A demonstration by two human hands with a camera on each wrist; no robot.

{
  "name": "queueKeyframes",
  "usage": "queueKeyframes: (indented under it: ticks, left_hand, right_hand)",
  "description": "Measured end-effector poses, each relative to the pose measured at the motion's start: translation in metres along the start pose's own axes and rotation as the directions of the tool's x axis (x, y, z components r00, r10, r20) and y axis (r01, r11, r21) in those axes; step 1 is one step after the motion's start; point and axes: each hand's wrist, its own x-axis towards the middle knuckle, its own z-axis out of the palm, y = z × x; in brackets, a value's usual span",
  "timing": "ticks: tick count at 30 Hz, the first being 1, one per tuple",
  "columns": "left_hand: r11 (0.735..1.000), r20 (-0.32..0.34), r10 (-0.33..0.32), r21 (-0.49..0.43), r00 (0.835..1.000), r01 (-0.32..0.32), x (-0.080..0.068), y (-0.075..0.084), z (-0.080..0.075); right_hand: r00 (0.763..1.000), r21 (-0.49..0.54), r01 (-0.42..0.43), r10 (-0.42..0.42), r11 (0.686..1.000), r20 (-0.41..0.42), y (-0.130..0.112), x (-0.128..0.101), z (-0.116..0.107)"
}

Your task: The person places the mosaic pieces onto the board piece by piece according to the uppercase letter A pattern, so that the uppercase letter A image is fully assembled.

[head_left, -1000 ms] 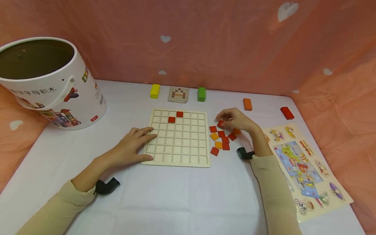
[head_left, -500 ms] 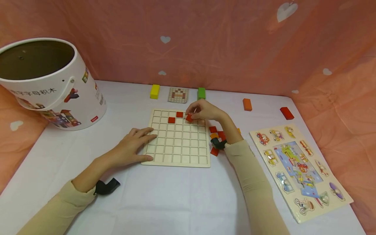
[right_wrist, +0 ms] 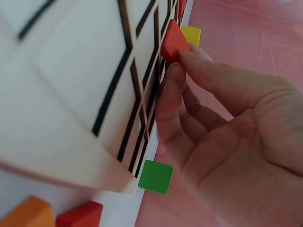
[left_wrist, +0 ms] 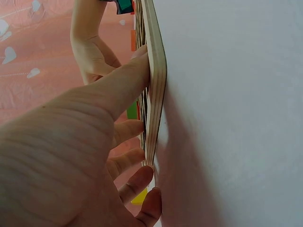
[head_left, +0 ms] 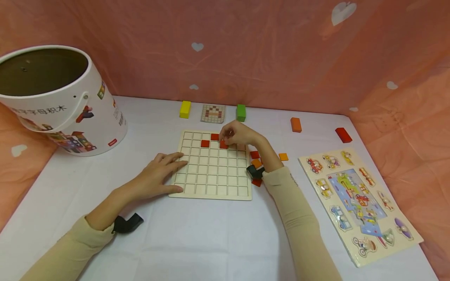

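Red tile (head_left: pixel 223 144) is pinched at its edges by the right hand (head_left: pixel 238 134) and held at a cell in the second row of the grid board (head_left: pixel 211 183), just right of two red tiles already seated; it looks small, stiff and light, so an edge pinch is probably best. The board is pressed flat by the left hand (head_left: pixel 159 175), fingers straight. A white cloth (head_left: pixel 211 238) covers the table, with spare tiles (head_left: pixel 283 157) just right of the board.
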Motion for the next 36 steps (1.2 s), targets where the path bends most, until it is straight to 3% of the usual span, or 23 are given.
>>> queueKeyframes:
  ticks: [8, 17, 23, 29, 36]
  left_hand:
    - [1.0, -0.002, 0.01, -0.001, 1.0, -0.01, 0.0, 0.0, 0.0]
    - [1.0, -0.004, 0.008, 0.0, 1.0, -0.008, 0.001, -0.002, 0.001]
    - [1.0, -0.003, 0.002, 0.004, 1.0, -0.002, 0.0, -0.002, 0.0]
    - [1.0, -0.003, -0.003, 0.004, 1.0, 0.003, -0.002, -0.002, -0.001]
    - [1.0, -0.007, -0.001, -0.005, 1.0, 0.001, 0.0, -0.001, 0.0]
  right_hand:
    - [0.999, 0.001, -0.025, 0.025, 1.0, -0.044, 0.0, -0.008, 0.0]
    - [0.991, -0.033, -0.049, 0.045, 0.998, -0.124, 0.018, -0.051, -0.019]
    - [0.989, -0.038, -0.106, 0.101, 0.994, -0.105, 0.029, -0.076, -0.025]
    - [0.983, -0.058, -0.17, 0.165, 0.984, -0.085, 0.035, -0.082, -0.018]
    - [0.99, -0.086, -0.125, 0.118, 0.988, -0.074, 0.033, -0.083, -0.016]
